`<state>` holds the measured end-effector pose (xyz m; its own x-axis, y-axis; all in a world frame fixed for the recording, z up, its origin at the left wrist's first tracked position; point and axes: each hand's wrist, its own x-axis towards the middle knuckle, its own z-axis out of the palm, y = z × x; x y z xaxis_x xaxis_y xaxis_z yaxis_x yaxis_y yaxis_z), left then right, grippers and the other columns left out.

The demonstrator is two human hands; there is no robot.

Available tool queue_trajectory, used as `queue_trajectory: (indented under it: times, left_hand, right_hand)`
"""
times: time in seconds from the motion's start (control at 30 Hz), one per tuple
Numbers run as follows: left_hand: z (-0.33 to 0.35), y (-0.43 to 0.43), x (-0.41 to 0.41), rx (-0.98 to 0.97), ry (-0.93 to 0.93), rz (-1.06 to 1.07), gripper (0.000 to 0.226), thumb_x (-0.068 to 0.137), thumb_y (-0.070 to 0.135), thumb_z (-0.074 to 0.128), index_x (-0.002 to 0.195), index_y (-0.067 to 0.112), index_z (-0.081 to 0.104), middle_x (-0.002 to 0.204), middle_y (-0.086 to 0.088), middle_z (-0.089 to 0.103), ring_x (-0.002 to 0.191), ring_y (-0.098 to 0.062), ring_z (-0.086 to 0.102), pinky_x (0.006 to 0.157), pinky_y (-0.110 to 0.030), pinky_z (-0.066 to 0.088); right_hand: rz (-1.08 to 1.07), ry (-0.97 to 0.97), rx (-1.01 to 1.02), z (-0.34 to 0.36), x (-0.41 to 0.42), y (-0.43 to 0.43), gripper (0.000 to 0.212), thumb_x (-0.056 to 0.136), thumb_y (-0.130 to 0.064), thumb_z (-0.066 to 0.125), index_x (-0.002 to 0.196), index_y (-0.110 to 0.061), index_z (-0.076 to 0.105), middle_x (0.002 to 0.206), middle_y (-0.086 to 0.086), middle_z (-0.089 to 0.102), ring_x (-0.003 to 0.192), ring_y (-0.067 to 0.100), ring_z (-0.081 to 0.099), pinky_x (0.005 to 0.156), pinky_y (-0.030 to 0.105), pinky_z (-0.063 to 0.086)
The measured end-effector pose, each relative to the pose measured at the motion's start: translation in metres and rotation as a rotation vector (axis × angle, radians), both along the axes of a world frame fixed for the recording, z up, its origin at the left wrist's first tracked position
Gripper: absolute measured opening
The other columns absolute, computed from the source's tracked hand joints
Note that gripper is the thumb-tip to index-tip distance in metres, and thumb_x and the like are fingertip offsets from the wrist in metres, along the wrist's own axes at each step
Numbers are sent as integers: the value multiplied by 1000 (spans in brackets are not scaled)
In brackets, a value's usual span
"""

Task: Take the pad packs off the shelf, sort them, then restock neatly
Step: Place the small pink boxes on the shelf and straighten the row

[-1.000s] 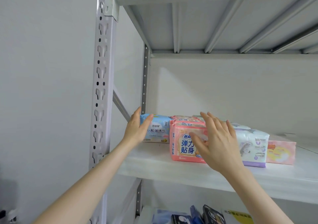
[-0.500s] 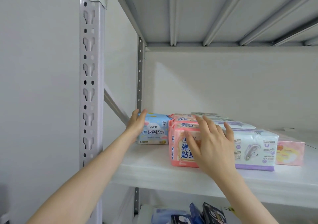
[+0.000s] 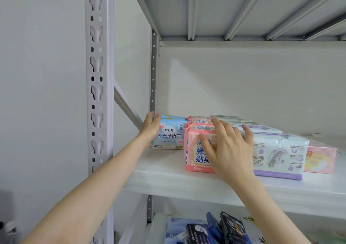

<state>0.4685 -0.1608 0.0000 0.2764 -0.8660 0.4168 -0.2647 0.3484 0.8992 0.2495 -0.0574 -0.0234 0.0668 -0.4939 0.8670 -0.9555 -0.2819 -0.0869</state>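
At the middle of the frame, both hands are on the pad packs. The left hand curls round the left end of the blue pack, thumb on top, fingers wrapped behind its far edge: a grip, though how firm I cannot tell. The right hand lies spread and open across the front of the pink pack, fingers reaching over its top edge, not closed round anything.

Outward from there, more pink packs line up behind the front one, touching it. Just right of them is a row of white and purple packs, front one close against the pink. At the right edge of the frame a pale pink pack rests behind and beside the purple one. All of it sits on the white shelf, the blue pack further back, beside the rear post.

Now the risks, as I judge them. The front pink pack stands near the shelf lip; a flat-handed pull with no real hold could drag it over the edge and down. The film wrappers look slick, so a one-ended hold on the blue pack may let it sag or slip. Pulling the front pink pack could also tug its neighbours askew, since they are packed tight. Lower in the frame, dark packs stand below; anything dropped would land among them and muddle the sorting.
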Motion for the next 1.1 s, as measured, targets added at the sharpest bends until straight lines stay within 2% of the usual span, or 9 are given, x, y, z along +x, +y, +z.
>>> queue_trajectory:
  times: [0.33,0.53,0.6,0.67,0.73,0.77,0.83,0.9,1.1]
  left_hand:
    - [-1,-1,-1,-3,-2,10,48,103,37,36,145,13,32,130,-5,51,93,-12,57,84,-27,35]
    - [1,5,-2,4,-2,39,59,100,44,38,151,18,22,135,-12,54,106,-17,54,92,-30,33]
    - [4,14,-5,-46,-23,100,59,99,45,39,151,21,24,141,-8,49,96,-9,64,91,-31,41]
    - [6,25,-9,-118,-41,143,54,100,44,40,148,24,29,137,-9,51,73,5,63,72,-20,45]
    - [6,36,-14,-154,-46,139,55,100,42,41,150,23,28,139,-13,50,90,-1,64,66,-7,44]
    - [5,42,-17,-158,-51,124,57,100,42,40,151,21,26,144,-13,46,111,-12,60,80,-7,45]
    - [2,54,-25,-150,-59,85,60,100,44,39,153,21,22,152,-8,38,135,-23,42,111,-31,34]
    - [-5,67,-34,-144,-24,24,59,100,46,39,153,23,23,157,1,30,141,-18,34,117,-39,25]
    - [-24,91,-65,-124,88,-99,54,100,47,37,151,29,29,155,10,29,139,-8,29,106,-26,22]
  right_hand:
    - [13,25,2,1,2,-3,65,91,-56,27,128,-13,59,120,7,68,110,29,63,110,50,24]
    - [30,57,50,3,-4,1,68,90,-58,22,131,-15,55,125,4,66,114,27,61,113,48,21]
    - [49,65,64,4,-6,2,70,89,-59,19,134,-16,53,129,3,63,120,26,58,114,46,18]
    - [76,67,71,5,-9,3,70,90,-59,19,136,-17,50,133,2,61,126,25,54,116,45,15]
    - [105,54,72,5,-11,6,65,92,-57,26,138,-17,48,139,3,56,133,23,48,117,45,13]
    - [125,39,68,5,-12,8,62,93,-55,30,139,-17,47,142,3,54,135,22,45,118,45,12]
    - [157,17,56,6,-17,12,60,94,-53,33,141,-19,45,146,3,49,140,18,39,119,44,11]
    - [165,2,44,8,-25,19,63,93,-56,28,143,-21,43,149,1,46,142,16,34,120,44,11]
    - [182,-214,-29,10,-81,38,68,90,-57,30,143,-17,45,152,7,42,138,25,38,116,49,22]
